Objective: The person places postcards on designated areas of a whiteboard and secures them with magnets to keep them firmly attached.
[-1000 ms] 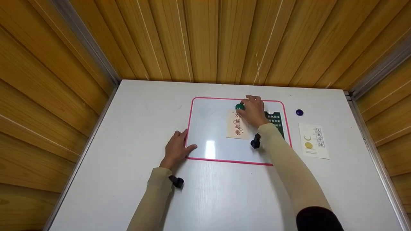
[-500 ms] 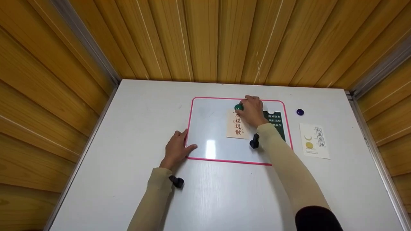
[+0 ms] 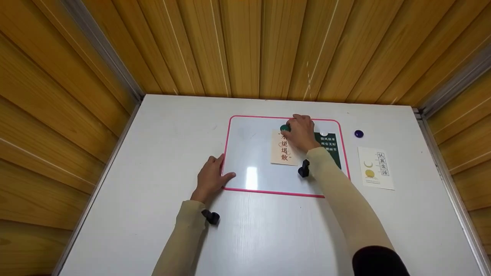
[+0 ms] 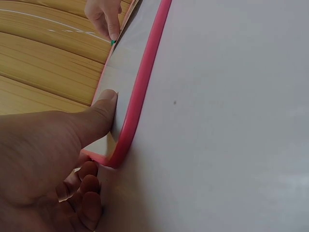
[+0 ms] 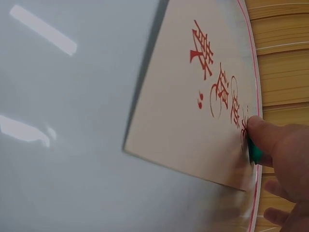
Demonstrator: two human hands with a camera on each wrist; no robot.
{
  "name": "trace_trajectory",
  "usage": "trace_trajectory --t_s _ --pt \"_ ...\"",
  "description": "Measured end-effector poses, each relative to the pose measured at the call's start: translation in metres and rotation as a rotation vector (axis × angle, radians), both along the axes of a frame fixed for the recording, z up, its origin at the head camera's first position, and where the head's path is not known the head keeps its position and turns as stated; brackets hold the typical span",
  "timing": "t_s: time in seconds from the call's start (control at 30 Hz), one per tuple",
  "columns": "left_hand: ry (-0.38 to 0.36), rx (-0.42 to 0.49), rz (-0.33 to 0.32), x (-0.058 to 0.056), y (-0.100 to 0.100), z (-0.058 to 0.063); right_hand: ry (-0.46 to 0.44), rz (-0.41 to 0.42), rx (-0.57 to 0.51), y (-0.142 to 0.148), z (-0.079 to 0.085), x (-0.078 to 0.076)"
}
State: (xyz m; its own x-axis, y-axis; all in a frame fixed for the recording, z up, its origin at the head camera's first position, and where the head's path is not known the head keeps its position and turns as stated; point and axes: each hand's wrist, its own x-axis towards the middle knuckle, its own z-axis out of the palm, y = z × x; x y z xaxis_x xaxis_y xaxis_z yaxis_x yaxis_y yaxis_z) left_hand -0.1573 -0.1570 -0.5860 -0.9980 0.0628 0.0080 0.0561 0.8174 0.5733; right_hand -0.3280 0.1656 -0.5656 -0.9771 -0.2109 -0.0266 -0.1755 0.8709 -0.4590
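Observation:
A whiteboard with a pink frame (image 3: 249, 153) lies on the white table. My left hand (image 3: 210, 177) holds its near left corner, the thumb (image 4: 102, 108) over the face and the other fingers beside and below the edge. With thumb and fingers my right hand (image 3: 302, 132) pinches a round green magnet (image 3: 284, 128) at the top of a cream card (image 3: 283, 155) with red characters. In the right wrist view that card (image 5: 178, 121) stands slightly off the board along one edge. A dark green card (image 3: 330, 145) under a white magnet (image 3: 324, 134) is partly hidden by my right arm.
Right of the board, a dark purple round magnet (image 3: 358, 133) lies on the table (image 3: 161, 145). Below it is a white card (image 3: 376, 168) with a moon drawing. Wood-patterned walls (image 3: 245, 50) enclose the table at the back and sides.
My right hand has shifted very slightly left with the green magnet at the cream card's top, showing more of the dark green card and white magnet. My left hand stays put.

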Motion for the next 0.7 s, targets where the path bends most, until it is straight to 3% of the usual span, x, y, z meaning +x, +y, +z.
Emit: trace_trajectory --t_s 0.7 --pt "-0.016 0.003 0.012 -0.0007 0.0018 -0.0004 -0.008 -0.009 0.017 -0.0001 0.0015 0.0049"
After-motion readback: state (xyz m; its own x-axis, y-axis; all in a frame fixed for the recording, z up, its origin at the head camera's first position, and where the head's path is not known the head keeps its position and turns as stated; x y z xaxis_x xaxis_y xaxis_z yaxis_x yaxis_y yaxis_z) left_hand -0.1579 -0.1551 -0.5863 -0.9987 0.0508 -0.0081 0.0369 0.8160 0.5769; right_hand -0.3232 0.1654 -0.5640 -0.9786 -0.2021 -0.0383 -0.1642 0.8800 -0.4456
